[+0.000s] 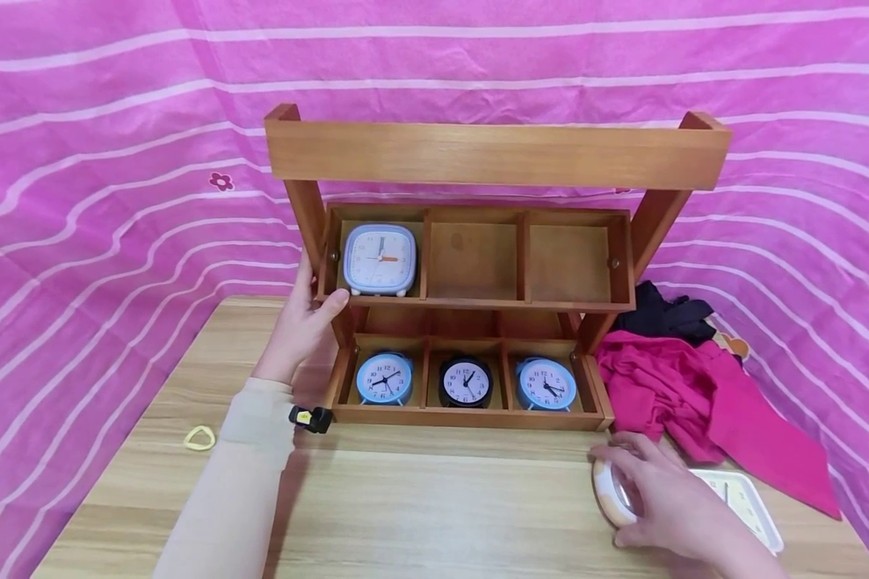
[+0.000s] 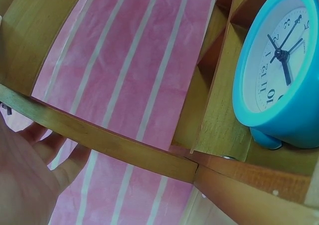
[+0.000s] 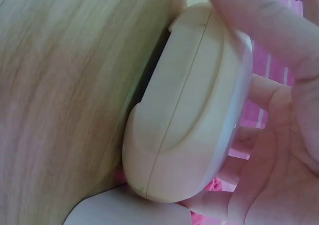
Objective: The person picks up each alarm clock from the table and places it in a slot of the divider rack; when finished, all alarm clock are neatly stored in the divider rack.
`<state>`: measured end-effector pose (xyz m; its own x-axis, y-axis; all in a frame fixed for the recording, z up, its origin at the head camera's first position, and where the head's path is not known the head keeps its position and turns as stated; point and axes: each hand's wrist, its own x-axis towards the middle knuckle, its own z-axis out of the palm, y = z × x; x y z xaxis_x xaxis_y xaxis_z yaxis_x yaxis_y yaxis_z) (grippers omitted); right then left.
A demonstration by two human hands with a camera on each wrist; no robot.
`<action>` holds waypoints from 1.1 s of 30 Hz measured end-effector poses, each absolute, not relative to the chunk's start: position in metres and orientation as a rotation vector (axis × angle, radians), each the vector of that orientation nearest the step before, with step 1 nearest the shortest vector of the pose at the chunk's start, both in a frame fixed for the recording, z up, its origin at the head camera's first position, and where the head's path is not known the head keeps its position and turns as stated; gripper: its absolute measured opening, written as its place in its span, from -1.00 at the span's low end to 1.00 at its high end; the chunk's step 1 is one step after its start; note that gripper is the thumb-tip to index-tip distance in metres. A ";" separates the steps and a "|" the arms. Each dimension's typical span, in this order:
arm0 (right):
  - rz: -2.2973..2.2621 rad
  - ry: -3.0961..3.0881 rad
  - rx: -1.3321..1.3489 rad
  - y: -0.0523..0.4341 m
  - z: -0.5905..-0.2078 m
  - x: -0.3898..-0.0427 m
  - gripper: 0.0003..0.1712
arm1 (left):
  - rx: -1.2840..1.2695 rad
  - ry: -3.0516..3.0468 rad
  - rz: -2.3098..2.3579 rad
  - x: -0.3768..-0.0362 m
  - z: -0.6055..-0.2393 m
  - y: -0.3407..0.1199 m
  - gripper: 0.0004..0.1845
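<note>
The right hand, at about 5 o'clock on the wooden table, curls its fingers around a cream clock; the right wrist view shows the rounded cream body held between the thumb and the other fingers, touching the table. Just beside it, further to the right, lies one white clock flat, partly hidden by the hand.

Further away, the lower row of the wooden shelf is full, I judge: three compartments, three clocks, namely one blue clock at the left, one black clock in the middle and another blue clock at the right. The left hand, at 10 o'clock, grips the left edge of the upper row with the thumb on its front.

In the upper row one lilac clock stands in the left compartment; two compartments are free. So four clocks seem placed and two are left outside.
</note>
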<state>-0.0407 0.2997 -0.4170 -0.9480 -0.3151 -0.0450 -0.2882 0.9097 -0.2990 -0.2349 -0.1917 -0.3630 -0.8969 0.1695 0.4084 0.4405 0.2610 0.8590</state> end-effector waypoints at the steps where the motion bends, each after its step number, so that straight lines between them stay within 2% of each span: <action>1: -0.441 2.968 -0.468 0.300 -0.417 -0.041 0.12 | -0.571 -2.296 -1.687 -0.235 -0.363 -0.192 -0.05; 15: -0.373 2.967 -0.440 0.298 -0.411 -0.045 0.04 | -0.574 -2.295 -1.672 -0.237 -0.365 -0.192 -0.04; 33: -0.280 3.342 -0.845 0.275 -0.367 -0.063 0.09 | -0.555 -2.306 -1.678 -0.235 -0.365 -0.192 -0.04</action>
